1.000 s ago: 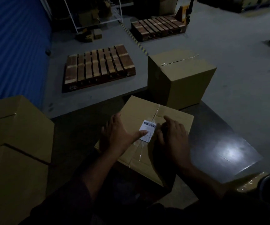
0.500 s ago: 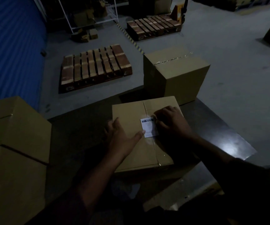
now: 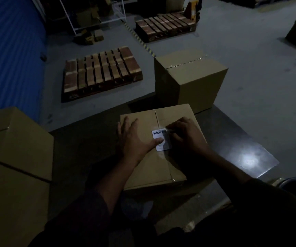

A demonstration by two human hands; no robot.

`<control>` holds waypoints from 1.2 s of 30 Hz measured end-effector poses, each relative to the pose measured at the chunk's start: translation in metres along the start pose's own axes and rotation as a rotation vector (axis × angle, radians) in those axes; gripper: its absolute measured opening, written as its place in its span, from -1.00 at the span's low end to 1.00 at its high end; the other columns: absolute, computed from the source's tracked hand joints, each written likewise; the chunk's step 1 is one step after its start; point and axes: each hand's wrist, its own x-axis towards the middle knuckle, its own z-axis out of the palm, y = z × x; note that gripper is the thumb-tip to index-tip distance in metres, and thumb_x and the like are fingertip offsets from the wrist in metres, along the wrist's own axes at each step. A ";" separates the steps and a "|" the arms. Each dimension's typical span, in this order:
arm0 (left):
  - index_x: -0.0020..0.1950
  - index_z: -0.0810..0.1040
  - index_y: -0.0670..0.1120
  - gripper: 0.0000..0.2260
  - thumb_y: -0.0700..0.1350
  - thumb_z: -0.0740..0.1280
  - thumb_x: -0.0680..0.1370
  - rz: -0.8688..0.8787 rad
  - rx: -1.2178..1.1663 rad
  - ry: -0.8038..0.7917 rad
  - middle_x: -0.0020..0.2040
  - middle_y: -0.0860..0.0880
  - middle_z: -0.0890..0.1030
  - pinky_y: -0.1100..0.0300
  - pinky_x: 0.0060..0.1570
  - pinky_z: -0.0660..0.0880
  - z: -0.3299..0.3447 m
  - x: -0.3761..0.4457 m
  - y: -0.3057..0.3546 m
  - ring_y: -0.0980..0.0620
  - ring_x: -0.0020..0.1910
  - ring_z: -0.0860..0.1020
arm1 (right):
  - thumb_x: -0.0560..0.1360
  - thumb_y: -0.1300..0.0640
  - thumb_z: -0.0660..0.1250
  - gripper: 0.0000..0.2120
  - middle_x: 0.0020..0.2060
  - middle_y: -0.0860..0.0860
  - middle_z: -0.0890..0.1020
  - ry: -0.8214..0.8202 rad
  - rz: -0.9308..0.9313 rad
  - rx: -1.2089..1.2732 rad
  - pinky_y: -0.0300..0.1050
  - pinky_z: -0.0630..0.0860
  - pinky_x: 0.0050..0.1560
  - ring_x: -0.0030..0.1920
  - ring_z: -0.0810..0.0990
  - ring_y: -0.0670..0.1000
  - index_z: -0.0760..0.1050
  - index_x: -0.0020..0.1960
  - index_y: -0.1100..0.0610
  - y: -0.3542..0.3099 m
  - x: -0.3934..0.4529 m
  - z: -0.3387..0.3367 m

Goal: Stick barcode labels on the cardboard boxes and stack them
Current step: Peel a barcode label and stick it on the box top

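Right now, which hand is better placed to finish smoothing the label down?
Right. The right hand has its fingertips at the barcode label top right edge, free to sweep across. The left hand lies flat on the cardboard box, thumb pinning the label's left side, so it is better left steadying.

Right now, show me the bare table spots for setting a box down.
Bare table lies between the left boxes and the labelled box, and right of it at the glare patch. The back box crowds the far edge.
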 end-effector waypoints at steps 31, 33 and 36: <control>0.64 0.19 0.01 0.22 0.75 0.19 0.19 -0.114 0.238 -0.019 0.62 -0.13 0.33 -0.26 0.54 0.17 -0.015 0.000 -0.012 -0.19 0.59 0.25 | 0.55 -0.27 0.11 -0.59 0.30 -0.15 0.54 -0.120 -0.082 -0.048 0.13 0.34 0.32 0.33 0.40 -0.05 0.60 0.22 -0.17 -0.017 0.007 -0.003; 0.61 0.24 0.00 0.19 0.75 0.20 0.20 -0.095 0.229 0.014 0.59 -0.12 0.38 -0.24 0.51 0.20 -0.015 -0.003 -0.012 -0.17 0.56 0.31 | 0.56 -0.20 0.22 -0.66 0.31 -0.16 0.52 -0.082 -0.060 -0.027 0.04 0.31 0.28 0.32 0.38 -0.04 0.60 0.23 -0.14 -0.027 -0.001 0.011; 0.57 0.28 0.00 0.18 0.76 0.20 0.17 -0.093 0.227 0.050 0.55 -0.10 0.43 -0.22 0.46 0.25 -0.014 -0.005 -0.011 -0.16 0.52 0.36 | 0.57 -0.10 0.28 -0.73 0.28 -0.14 0.55 -0.046 -0.048 -0.003 0.00 0.32 0.23 0.29 0.40 -0.03 0.63 0.20 -0.09 -0.030 -0.004 0.016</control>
